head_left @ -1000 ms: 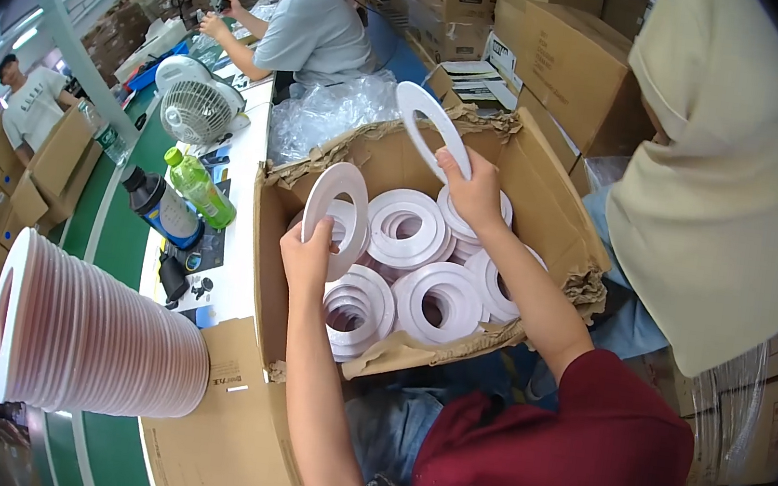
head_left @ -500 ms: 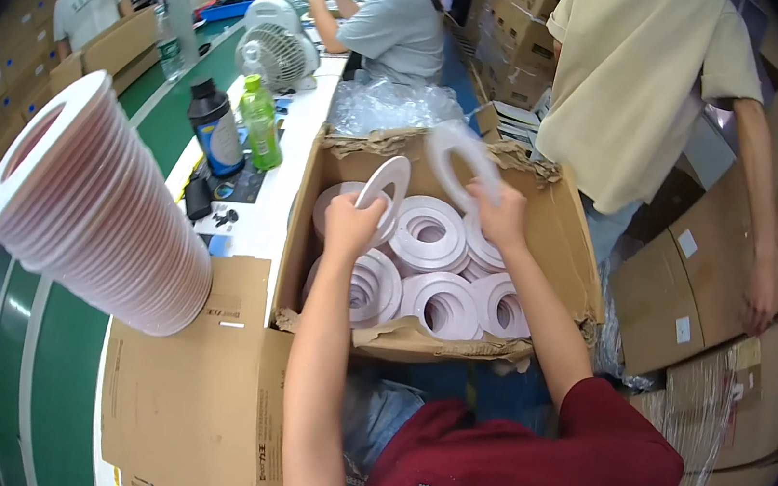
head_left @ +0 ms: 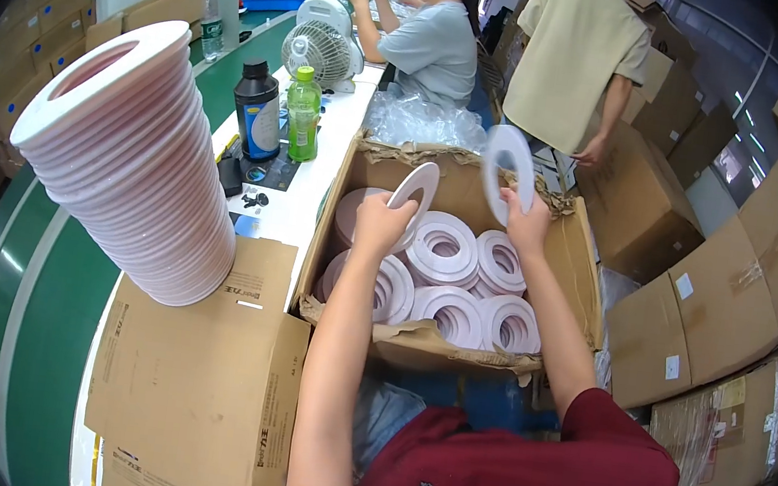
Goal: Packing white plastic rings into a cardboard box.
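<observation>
My left hand (head_left: 379, 226) grips a flat white ring (head_left: 415, 196) by its lower edge, tilted up over the open carton (head_left: 377, 341). Another white ring (head_left: 510, 172), slightly blurred, stands nearly upright in my right hand (head_left: 526, 223), whose fingers are closed on its lower edge. Both hands are above the carton, and the two rings are apart. Inside the carton, several piles of pinkish-white rings (head_left: 443, 250) lie side by side. A tall leaning stack of the same rings (head_left: 151, 165) stands to the left on a flat piece of cardboard (head_left: 197, 385).
Behind the stack are a black bottle (head_left: 258, 115), a green bottle (head_left: 304, 116) and a white fan (head_left: 324, 46). Clear plastic wrap (head_left: 423, 121) lies beyond the carton. Cartons (head_left: 729, 285) are piled at right. One person sits ahead; others stand at far left and far right.
My view has shifted. The ring in my right hand has turned more upright and is less blurred. At the right, the standing person has moved farther away from the carton.
</observation>
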The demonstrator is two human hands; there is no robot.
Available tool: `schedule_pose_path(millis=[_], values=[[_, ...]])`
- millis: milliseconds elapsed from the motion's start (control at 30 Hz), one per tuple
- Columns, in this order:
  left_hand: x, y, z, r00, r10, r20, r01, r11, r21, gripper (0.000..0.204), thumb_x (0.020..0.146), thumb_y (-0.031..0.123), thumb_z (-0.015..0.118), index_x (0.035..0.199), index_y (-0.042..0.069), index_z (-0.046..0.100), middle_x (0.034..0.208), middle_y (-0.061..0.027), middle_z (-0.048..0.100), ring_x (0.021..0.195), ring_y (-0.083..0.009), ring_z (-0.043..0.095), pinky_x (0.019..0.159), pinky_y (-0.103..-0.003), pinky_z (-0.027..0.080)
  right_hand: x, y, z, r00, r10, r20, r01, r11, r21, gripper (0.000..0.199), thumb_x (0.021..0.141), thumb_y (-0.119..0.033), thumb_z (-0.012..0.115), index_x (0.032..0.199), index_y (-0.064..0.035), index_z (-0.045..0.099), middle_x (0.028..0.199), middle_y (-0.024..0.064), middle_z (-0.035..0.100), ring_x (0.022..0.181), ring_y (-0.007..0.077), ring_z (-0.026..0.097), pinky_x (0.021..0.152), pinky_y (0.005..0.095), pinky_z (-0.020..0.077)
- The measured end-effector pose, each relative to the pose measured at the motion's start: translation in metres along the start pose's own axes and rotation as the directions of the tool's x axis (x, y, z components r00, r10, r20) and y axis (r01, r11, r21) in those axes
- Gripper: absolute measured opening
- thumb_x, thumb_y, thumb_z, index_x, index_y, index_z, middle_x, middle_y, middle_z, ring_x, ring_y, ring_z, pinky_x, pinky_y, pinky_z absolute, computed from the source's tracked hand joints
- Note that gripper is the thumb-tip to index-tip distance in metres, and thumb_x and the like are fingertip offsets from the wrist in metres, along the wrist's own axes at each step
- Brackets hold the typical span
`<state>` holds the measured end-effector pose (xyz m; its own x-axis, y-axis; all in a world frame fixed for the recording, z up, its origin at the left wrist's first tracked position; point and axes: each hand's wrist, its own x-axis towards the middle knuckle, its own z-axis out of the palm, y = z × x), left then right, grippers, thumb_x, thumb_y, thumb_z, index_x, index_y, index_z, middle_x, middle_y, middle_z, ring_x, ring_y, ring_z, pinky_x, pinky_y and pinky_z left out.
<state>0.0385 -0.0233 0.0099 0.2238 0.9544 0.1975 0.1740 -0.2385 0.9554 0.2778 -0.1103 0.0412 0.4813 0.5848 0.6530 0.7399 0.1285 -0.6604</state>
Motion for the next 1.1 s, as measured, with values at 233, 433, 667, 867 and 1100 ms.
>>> schedule_pose_path(millis=[233,433,667,867,1100], values=[[-0.002,0.000,0.002,0.958,-0.014,0.286,0.065,0.983,-0.169,0.042,0.079,0.037,0.068,0.096,-0.002,0.069,0.072,-0.0081,0.066,0.067,-0.0151,0.062,0.062,-0.031,0.048,-0.021,-0.001,0.000,0.968,0.060,0.242,-0.136,0.942,0.308,0.018,0.088,-0.009,0.063,0.096,0.0063,0.066,0.085,0.0115,0.071,0.079,0.0171,0.068,0.072,0.0290,0.0528],[-0.009,0.014,-0.002,0.774,0.211,0.597,0.408,0.554,-0.726,0.044,0.086,0.034,0.064,0.110,-0.002,0.058,0.082,-0.0094,0.068,0.079,-0.0177,0.065,0.071,-0.029,0.050,-0.035,0.023,-0.011,0.961,0.173,0.217,-0.252,0.874,0.415,0.014,0.085,-0.007,0.062,0.091,0.0060,0.064,0.080,0.0119,0.069,0.070,0.0166,0.066,0.069,0.0277,0.0531],[-0.007,0.010,0.002,0.705,-0.190,0.683,0.355,0.929,-0.109,0.035,0.080,0.024,0.065,0.103,-0.003,0.064,0.084,-0.0096,0.068,0.079,-0.0167,0.066,0.077,-0.029,0.050,-0.053,0.004,-0.007,0.933,0.277,0.231,-0.358,0.788,0.500,0.019,0.083,-0.007,0.060,0.096,0.0058,0.064,0.076,0.0062,0.065,0.069,0.0118,0.060,0.067,0.0268,0.0480],[-0.009,0.011,-0.004,0.787,-0.079,0.612,0.294,0.920,-0.259,0.038,0.072,0.008,0.063,0.107,-0.005,0.062,0.086,-0.0082,0.065,0.077,-0.0145,0.062,0.078,-0.028,0.047,-0.038,0.015,-0.009,0.963,0.244,0.118,-0.270,0.899,0.344,0.021,0.083,-0.015,0.068,0.096,0.0011,0.066,0.076,0.0029,0.064,0.069,0.0096,0.057,0.064,0.0256,0.0463],[-0.009,0.004,0.000,0.905,-0.142,0.402,0.198,0.975,-0.099,0.035,0.076,0.022,0.063,0.094,-0.006,0.070,0.071,-0.0078,0.063,0.062,-0.0131,0.059,0.060,-0.028,0.047,-0.010,0.000,-0.037,0.986,0.115,-0.124,-0.110,0.993,0.041,0.017,0.081,-0.017,0.072,0.078,-0.0027,0.062,0.060,-0.0003,0.055,0.055,0.0072,0.049,0.050,0.0271,0.0404]])
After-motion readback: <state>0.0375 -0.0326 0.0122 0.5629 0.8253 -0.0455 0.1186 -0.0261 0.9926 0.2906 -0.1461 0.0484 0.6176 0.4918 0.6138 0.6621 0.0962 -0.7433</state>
